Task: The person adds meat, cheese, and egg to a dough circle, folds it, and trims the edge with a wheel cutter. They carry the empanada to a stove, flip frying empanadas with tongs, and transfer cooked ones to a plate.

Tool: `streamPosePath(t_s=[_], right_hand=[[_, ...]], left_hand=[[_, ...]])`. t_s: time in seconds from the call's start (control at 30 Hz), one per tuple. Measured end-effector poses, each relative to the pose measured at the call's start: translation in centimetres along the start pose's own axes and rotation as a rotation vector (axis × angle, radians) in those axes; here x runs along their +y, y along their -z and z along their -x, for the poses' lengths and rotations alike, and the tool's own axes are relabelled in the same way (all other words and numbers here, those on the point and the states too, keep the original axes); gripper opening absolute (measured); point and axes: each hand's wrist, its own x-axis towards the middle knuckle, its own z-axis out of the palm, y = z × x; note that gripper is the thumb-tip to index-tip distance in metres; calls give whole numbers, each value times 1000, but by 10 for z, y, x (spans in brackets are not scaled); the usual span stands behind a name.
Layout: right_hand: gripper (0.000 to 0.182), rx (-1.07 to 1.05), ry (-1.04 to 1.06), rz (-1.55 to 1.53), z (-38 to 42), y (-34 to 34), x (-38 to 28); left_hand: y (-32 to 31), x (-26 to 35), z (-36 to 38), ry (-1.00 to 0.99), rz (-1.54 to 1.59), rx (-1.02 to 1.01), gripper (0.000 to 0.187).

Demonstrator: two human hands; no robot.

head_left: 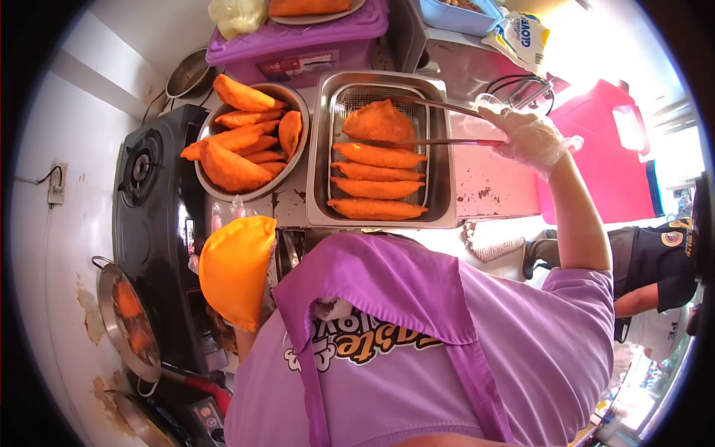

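My right hand [530, 135], in a clear plastic glove, is closed on the handles of long metal tongs [447, 141]. The tongs' two arms reach on either side of a fried orange empanada [378, 121] lying flat in a wire basket [337, 100] set in a steel pan [319, 149]. Below it, several more fried empanadas [378, 170] stand on edge in a row. My left hand [237, 208], also gloved, holds a smooth, bright orange raw-looking empanada [237, 268] that hides most of the palm. A steel bowl [304, 160] heaped with empanadas [238, 164] is just beyond that hand.
At left stand a black gas stove [160, 194] and a pan of oil [153, 365] with empanadas frying. Behind are a purple lidded box [298, 52] and a glove packet [521, 39]. A pink jug [596, 156] stands at right; a person [655, 261] is beyond it.
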Motion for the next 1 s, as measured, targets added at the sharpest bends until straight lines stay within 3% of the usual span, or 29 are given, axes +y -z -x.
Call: streamPosePath(t_s=[0.17, 0.27, 0.33, 0.47, 0.7, 0.9, 1.0], right_hand=[[64, -68, 61, -28, -27, 0, 27], [49, -261, 92, -125, -52, 4, 40], [28, -364, -62, -390, -56, 18, 42], [50, -469, -115, -324, -90, 30, 62], [56, -725, -202, -588, -142, 11, 80], [64, -728, -156, -541, -148, 9, 71], [67, -718, 12, -402, -142, 19, 53]], left_hand=[[5, -6, -3, 0, -372, 17, 74], [9, -9, -3, 4, -598, 28, 75], [11, -11, -3, 4, -749, 35, 76], [9, -12, -3, 6, -1053, 39, 77], [5, -13, -4, 1, -1579, 55, 79], [7, -13, -3, 9, -2028, 83, 80], [-1, -10, -6, 9, -2176, 84, 81]])
